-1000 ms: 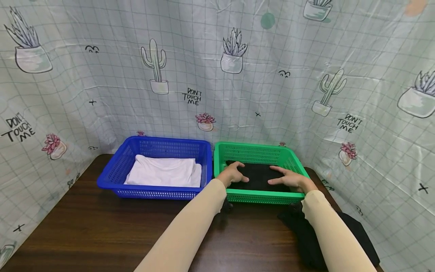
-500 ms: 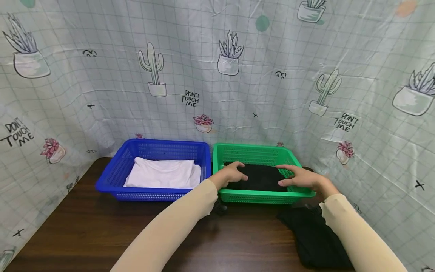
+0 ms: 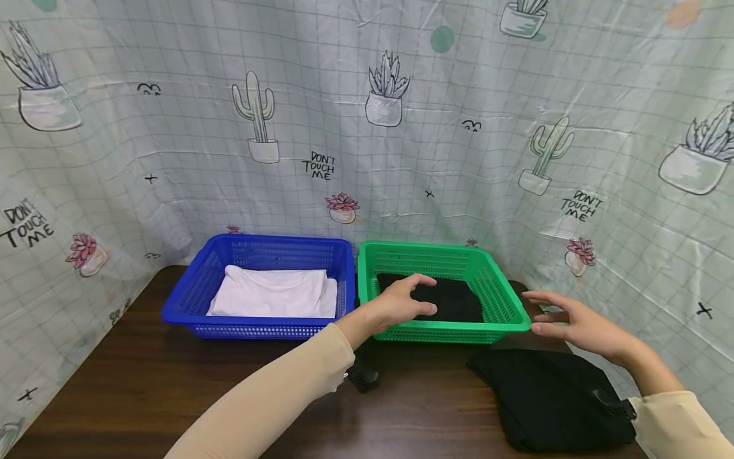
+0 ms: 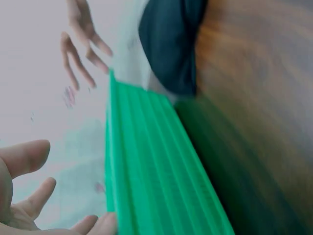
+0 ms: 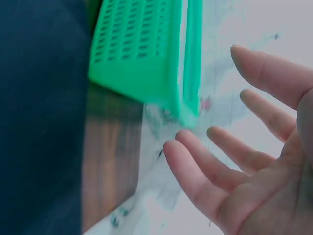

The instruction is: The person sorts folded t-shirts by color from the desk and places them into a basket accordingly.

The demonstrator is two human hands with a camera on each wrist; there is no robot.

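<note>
A green plastic basket [image 3: 441, 334] stands at the right of centre with folded black cloth [image 3: 455, 299] lying in it. Over the basket's front left part hovers my left hand [image 3: 398, 303], fingers spread and loosely bent, holding nothing. Just off the basket's right front corner is my right hand [image 3: 585, 325], its fingers relaxed and apart, as the right wrist view also shows around the hand [image 5: 259, 171]. Below that hand a black garment [image 3: 556, 401] lies on the table. Its far right part is partly hidden by the wrist camera.
Left of the green basket stands a blue basket [image 3: 258, 328] holding folded white cloth [image 3: 275, 292]. Both sit near the back of the dark wooden table [image 3: 143, 382]. A patterned curtain [image 3: 321, 95] hangs behind and along the sides.
Both hands have come away from the black cloth in the green basket. The right hand has moved right, out past the basket's corner; the left has lifted slightly and shifted a little toward me.
</note>
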